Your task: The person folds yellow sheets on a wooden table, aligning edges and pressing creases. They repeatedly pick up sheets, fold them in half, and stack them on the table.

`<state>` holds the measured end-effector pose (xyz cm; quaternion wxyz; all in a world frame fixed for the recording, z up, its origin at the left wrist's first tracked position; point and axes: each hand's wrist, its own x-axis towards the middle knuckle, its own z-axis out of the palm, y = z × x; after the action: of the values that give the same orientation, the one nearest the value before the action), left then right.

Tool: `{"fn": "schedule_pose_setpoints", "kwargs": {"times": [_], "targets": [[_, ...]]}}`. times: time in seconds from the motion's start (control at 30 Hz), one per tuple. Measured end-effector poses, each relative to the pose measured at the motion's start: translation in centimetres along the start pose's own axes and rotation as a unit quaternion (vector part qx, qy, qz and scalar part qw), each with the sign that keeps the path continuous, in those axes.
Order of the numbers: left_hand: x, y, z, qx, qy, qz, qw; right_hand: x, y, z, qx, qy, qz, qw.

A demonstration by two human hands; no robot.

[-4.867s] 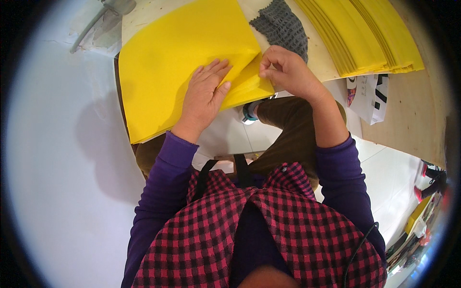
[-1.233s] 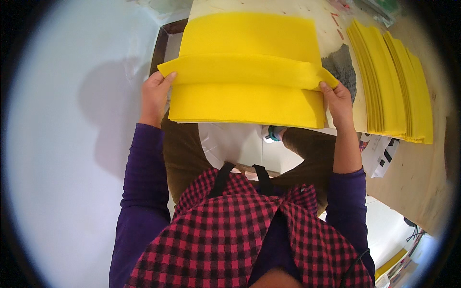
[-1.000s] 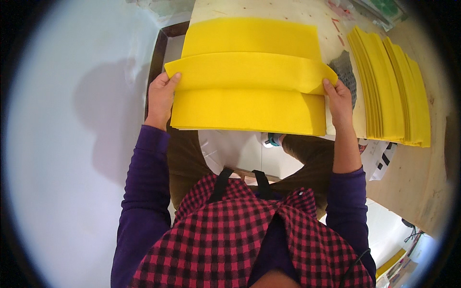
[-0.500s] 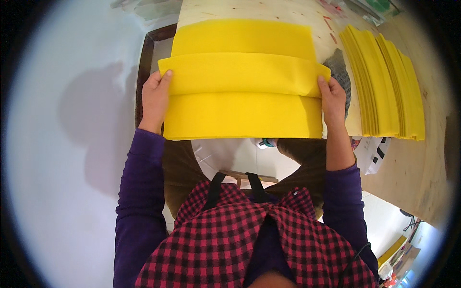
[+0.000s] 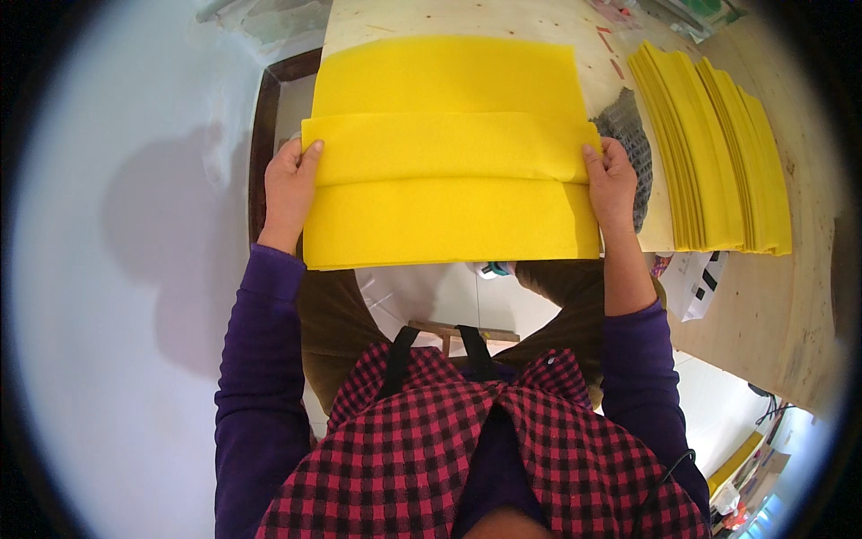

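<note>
A folded strip of yellow felt-like sheet (image 5: 440,148) lies across a stack of flat yellow sheets (image 5: 449,225) at the table's near edge. My left hand (image 5: 293,184) pinches the strip's left end, thumb on top. At the right end, my right hand (image 5: 612,189) grips it the same way, its thumb along the top face. The fingers of both hands are partly hidden beneath the strip. Part of the flat sheets shows beyond the strip, and part shows on my side of it.
To the right stand piles of folded yellow sheets (image 5: 709,153) in rows. A grey textured cloth (image 5: 633,135) lies between them and my right hand. A white wall (image 5: 108,296) rises on the left, beside a dark wooden frame (image 5: 260,144). A white bag (image 5: 699,286) hangs below the table's edge.
Both hands have lowered the folded strip slightly toward me, and it now lies flatter against the sheets. The right hand has shifted a little to the left.
</note>
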<state>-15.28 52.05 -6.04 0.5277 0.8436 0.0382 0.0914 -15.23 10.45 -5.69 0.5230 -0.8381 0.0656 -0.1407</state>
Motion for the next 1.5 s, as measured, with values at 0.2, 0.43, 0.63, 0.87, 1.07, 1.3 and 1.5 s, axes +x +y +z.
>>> {"fn": "schedule_pose_setpoints", "kwargs": {"times": [0.2, 0.43, 0.63, 0.87, 1.07, 1.3, 1.5], "targets": [[0.0, 0.0, -0.2, 0.059, -0.002, 0.019, 0.998, -0.4, -1.3, -0.5, -0.134, 0.012, 0.030, 0.990], [-0.8, 1.2, 0.2, -0.046, 0.016, -0.001, 0.999, -0.1, -1.0, -0.6, 0.002, 0.036, -0.018, 0.999], [-1.1, 1.7, 0.2, -0.020, 0.001, -0.019, 1.000, -1.4, -1.7, -1.3, 0.036, -0.013, 0.013, 0.999], [-1.1, 0.5, 0.3, -0.079, 0.043, -0.033, 0.995, -0.9, -2.3, -1.0, 0.009, 0.023, -0.029, 0.999], [-1.0, 0.0, 0.6, -0.089, 0.087, -0.006, 0.992, -1.4, -1.8, -1.4, 0.013, 0.013, -0.030, 0.999], [-0.1, 0.7, 0.3, -0.061, 0.064, -0.012, 0.996, -2.8, -2.9, -1.6, -0.144, 0.000, -0.122, 0.982], [0.3, 0.9, 0.4, -0.069, 0.048, -0.034, 0.996, -4.6, -6.2, 0.0, -0.270, -0.100, -0.255, 0.923]]}}
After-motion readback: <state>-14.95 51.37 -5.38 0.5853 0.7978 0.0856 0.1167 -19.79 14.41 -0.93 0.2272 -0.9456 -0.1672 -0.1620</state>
